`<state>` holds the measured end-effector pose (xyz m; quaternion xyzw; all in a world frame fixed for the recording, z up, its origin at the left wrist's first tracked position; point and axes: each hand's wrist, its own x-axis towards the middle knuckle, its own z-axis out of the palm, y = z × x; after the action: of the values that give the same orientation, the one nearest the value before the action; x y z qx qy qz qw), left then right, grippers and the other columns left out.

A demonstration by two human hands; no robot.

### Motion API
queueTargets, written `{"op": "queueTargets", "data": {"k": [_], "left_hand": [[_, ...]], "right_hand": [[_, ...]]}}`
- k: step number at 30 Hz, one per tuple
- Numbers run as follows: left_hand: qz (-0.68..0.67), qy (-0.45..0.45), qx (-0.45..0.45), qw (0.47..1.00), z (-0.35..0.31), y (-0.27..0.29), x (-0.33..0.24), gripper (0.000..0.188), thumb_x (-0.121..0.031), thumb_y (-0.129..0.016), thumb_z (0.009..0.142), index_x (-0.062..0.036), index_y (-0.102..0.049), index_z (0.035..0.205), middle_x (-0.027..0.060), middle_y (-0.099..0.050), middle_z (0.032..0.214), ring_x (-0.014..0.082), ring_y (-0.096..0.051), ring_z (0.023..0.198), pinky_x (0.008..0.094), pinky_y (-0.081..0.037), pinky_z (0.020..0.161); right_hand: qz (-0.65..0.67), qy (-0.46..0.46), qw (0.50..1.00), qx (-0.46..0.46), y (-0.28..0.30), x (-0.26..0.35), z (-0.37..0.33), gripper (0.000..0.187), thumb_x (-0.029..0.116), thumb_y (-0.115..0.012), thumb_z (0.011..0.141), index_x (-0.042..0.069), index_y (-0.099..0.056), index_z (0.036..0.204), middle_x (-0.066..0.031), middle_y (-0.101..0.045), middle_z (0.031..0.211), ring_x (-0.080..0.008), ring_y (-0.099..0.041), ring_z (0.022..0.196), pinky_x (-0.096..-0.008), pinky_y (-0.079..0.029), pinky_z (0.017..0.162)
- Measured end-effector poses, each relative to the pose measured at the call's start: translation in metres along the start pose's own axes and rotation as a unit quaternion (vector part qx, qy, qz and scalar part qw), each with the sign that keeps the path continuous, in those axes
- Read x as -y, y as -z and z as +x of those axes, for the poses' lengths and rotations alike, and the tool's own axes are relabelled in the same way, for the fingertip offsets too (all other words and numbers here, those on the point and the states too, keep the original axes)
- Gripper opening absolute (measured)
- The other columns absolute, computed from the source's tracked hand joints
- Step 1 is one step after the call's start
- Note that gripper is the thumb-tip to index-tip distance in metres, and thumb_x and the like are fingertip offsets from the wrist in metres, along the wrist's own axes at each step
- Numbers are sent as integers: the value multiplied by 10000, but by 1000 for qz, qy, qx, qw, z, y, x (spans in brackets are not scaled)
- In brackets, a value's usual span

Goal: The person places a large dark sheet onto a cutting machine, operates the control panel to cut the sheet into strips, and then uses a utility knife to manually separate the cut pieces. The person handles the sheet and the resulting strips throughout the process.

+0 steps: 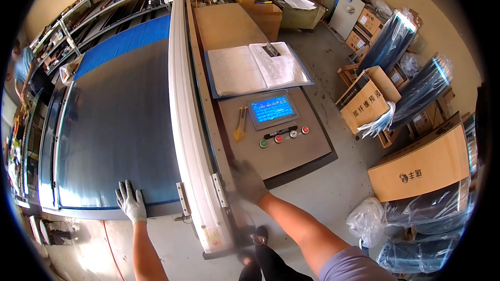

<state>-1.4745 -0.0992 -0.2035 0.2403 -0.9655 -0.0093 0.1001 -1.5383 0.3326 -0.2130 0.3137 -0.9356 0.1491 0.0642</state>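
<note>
My left hand [131, 202], in a pale work glove, lies with fingers spread on the near edge of a wide dark sheet [117, 125] covering the machine bed. A long white gantry beam [188, 99] runs along the sheet's right side. Across the beam, my right hand [250, 183], in a darker-looking glove, is smeared by motion beside the near left corner of a grey control console [302, 152]. Its fingers cannot be made out. The console carries a lit blue touchscreen [272, 109], several round buttons and a yellow hand tool [240, 125].
An open binder [234, 72] of papers lies beyond the touchscreen. Cardboard boxes [422, 164] and plastic-wrapped dark rolls [424, 91] line the right side. Metal shelving [70, 36] stands at the back left. Another person [26, 67] is at the far left.
</note>
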Motion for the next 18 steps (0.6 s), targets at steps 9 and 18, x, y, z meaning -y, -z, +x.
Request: {"op": "queueTargets", "data": {"k": [9, 18], "left_hand": [[3, -14, -25, 1000, 1, -1, 0, 540, -431, -472, 985, -191, -478, 1468, 83, -367, 1573, 378, -297, 1443, 474, -215, 1188], [16, -15, -41, 999, -1, -5, -1, 523, -409, -473, 996, -188, -474, 1470, 71, -374, 1569, 356, -310, 1439, 459, -227, 1184]], "right_hand": [[-14, 16, 1000, -1, 4, -1, 3, 429, 246, -616, 851, 76, -645, 1244, -72, -529, 1408, -353, -373, 1368, -541, -282, 1143], [9, -32, 999, 38, 0, -11, 1, 551, 313, -658, 855, 95, -552, 1351, -99, -438, 1495, -352, -362, 1381, -542, -267, 1155]]}}
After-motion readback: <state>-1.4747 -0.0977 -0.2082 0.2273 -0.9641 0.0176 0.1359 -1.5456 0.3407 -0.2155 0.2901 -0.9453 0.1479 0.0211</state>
